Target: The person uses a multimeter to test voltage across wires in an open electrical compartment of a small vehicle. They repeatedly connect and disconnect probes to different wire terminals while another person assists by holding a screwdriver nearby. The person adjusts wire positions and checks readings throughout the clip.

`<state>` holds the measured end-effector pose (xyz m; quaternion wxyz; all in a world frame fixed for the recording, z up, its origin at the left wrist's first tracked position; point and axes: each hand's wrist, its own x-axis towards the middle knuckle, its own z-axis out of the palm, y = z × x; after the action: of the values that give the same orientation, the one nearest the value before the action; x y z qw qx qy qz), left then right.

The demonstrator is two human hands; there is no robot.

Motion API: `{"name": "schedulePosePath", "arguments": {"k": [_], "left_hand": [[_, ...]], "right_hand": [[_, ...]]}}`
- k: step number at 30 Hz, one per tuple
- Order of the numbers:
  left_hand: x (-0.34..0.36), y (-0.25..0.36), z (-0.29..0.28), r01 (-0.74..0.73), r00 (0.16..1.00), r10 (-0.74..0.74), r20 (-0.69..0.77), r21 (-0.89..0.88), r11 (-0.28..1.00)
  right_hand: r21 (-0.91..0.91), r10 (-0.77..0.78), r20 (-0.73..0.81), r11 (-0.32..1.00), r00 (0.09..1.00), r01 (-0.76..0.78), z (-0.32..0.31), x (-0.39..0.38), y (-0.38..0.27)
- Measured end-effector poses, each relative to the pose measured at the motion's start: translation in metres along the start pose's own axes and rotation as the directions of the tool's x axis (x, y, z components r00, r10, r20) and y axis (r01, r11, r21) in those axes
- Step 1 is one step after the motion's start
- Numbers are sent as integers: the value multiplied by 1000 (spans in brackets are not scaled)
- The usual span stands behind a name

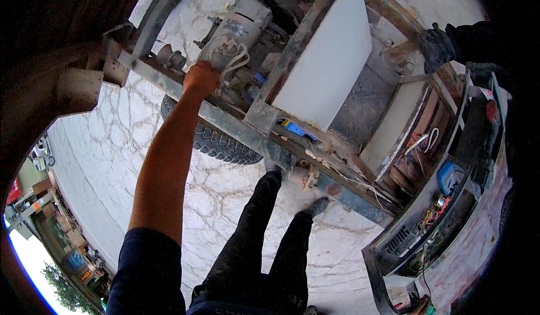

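My left arm reaches up and forward over the side rail of a bare metal vehicle frame. At its end my left hand is closed, against the near end of a grey cylindrical motor. What the fingers grip there is hidden by the back of the hand. Right beside the hand hangs a bundle of pale wires, looped over the motor. Small blue parts show among the dusty machinery to its right. My right hand is out of the picture.
A treaded tyre sits under the rail. A white panel slants across the frame. To the right are an open dashboard shell with loose coloured wires and a dark, glove-like shape. My shoes stand on cracked pale ground by the rail.
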<state>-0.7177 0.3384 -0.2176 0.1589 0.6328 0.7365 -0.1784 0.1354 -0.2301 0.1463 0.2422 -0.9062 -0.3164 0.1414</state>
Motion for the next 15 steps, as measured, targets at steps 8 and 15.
{"name": "schedulePosePath", "arguments": {"k": [8,15], "left_hand": [[4,-17,-17,-50,998,46,-31,-140,989],[58,-113,28,-93,989,106,-99,130,987]], "right_hand": [[-45,65,-34,997,997,-66,1,-3,-11],[-92,-26,1,995,1000,26,22,14,-27]]}}
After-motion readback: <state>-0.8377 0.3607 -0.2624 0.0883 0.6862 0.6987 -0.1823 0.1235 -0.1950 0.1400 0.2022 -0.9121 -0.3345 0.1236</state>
